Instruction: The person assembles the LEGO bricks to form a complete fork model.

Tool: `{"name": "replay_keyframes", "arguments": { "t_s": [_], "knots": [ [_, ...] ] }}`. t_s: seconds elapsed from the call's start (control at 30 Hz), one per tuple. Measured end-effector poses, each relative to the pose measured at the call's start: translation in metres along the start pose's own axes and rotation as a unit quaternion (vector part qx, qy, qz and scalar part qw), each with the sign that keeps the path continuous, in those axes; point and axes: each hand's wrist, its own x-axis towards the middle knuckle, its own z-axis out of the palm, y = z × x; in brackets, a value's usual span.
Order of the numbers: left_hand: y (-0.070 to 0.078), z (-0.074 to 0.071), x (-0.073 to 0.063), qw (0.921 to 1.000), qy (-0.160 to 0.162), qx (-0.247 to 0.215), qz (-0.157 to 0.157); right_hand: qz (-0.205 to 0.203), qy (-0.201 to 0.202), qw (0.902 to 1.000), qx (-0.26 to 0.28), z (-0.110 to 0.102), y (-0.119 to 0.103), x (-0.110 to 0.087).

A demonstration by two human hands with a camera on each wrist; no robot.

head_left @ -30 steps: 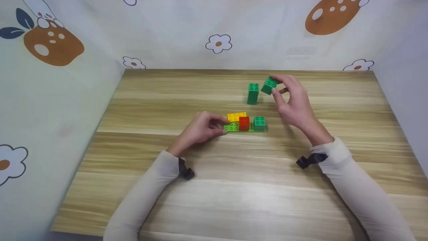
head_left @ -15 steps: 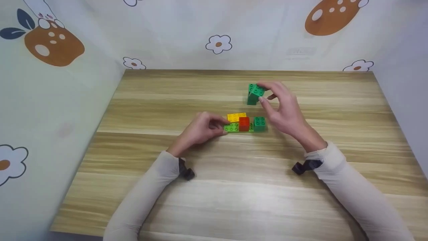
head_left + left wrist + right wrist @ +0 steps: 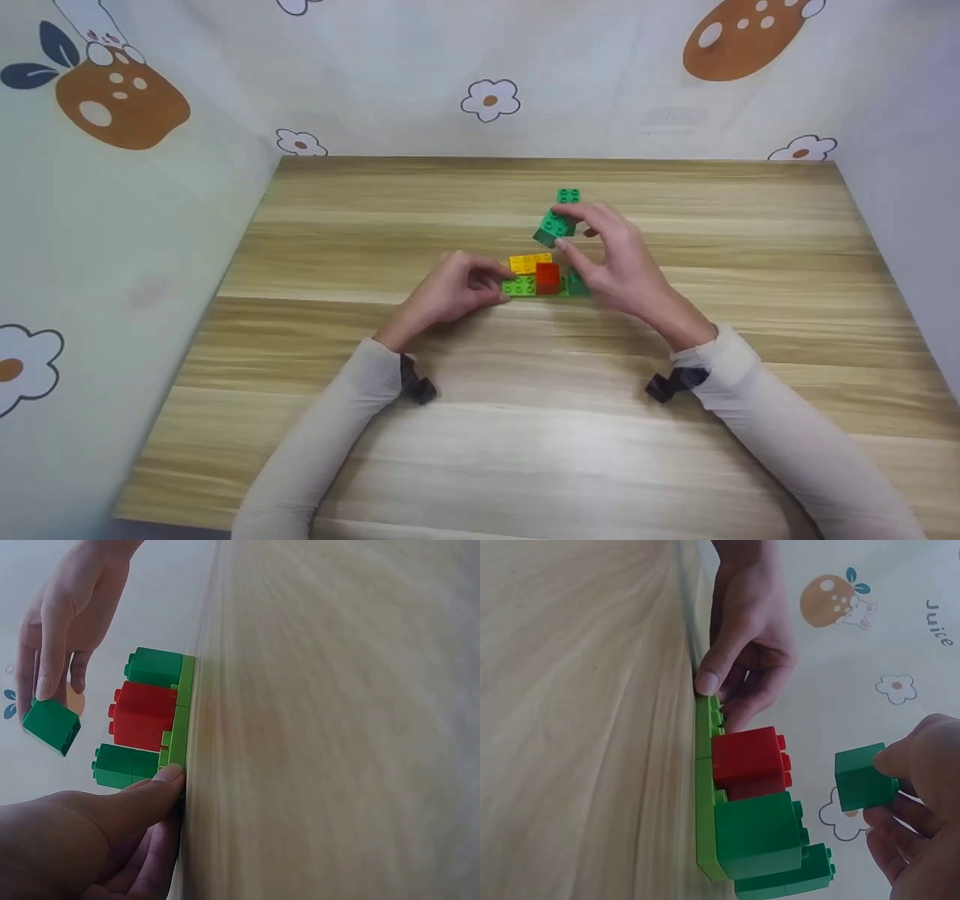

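Left hand (image 3: 452, 288) pinches lime base (image 3: 518, 288), long axis left-right; right hand (image 3: 621, 262) pinches green block (image 3: 553, 226), studs up.

Bricks all look like hard molded plastic: smooth flat sides, crisp edges, little round studs. The green bricks (image 3: 553, 226) and the red brick (image 3: 547, 278) have kind of a soft sheen, and the yellow brick (image 3: 530, 263) and lime base (image 3: 518, 286) look like the same stuff. Table (image 3: 487, 450) is wood-look with streaky grain, smooth, pretty shiny toward the near middle. Sleeves (image 3: 810, 442) are matt cloth, wrinkled at the cuffs. Printed wall covering (image 3: 390, 75) on the far side looks smooth, can't tell if it's paper or fabric.
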Motion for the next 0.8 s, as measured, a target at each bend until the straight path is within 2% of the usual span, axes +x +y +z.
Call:
{"name": "replay_keyframes", "arguments": {
  "t_s": [0.43, 0.63, 0.8],
  "knots": [
    [0.0, -0.001, 0.0, 0.9999, -0.004, -0.011, 0.0, -0.01, -0.065, 0.9974, 0.029, 0.019, -0.003, -0.002],
    [-0.003, -0.001, 0.001, 0.9998, 0.001, -0.006, 0.019, 0.001, -0.125, 0.9916, 0.031, 0.026, -0.005, -0.001],
    [-0.003, 0.0, 0.002, 0.9997, 0.005, 0.007, 0.025, -0.01, -0.169, 0.9855, 0.007, 0.031, -0.005, 0.001]
  ]
}}
